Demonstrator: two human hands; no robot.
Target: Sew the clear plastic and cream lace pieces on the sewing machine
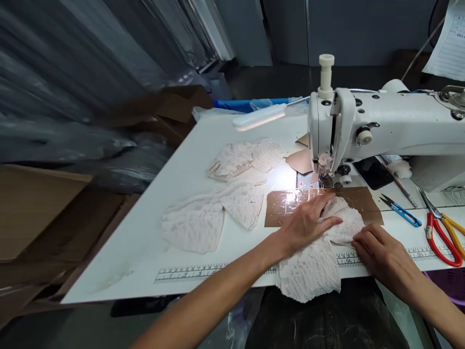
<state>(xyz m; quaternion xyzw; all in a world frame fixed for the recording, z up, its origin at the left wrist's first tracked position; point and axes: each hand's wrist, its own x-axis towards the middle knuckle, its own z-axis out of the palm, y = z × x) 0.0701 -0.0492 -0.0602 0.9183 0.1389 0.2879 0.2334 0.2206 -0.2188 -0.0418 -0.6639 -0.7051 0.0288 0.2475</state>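
Note:
A cream lace fabric piece lies in front of the sewing machine, and its lower part hangs over the table's front edge. My left hand rests on it just before the presser foot, thumb and forefinger apart, with lace showing between them. At the piece's right edge, my right hand has its fingers pinched together on the cloth. Brown tape covers the table under the work. Farther left lie more lace pieces, a stacked one and a spread one.
Blue thread snips and red-and-yellow-handled scissors lie at right, near a dark phone-like slab. A lit lamp reaches over the table. A printed ruler runs along the front edge. Cardboard boxes stand left.

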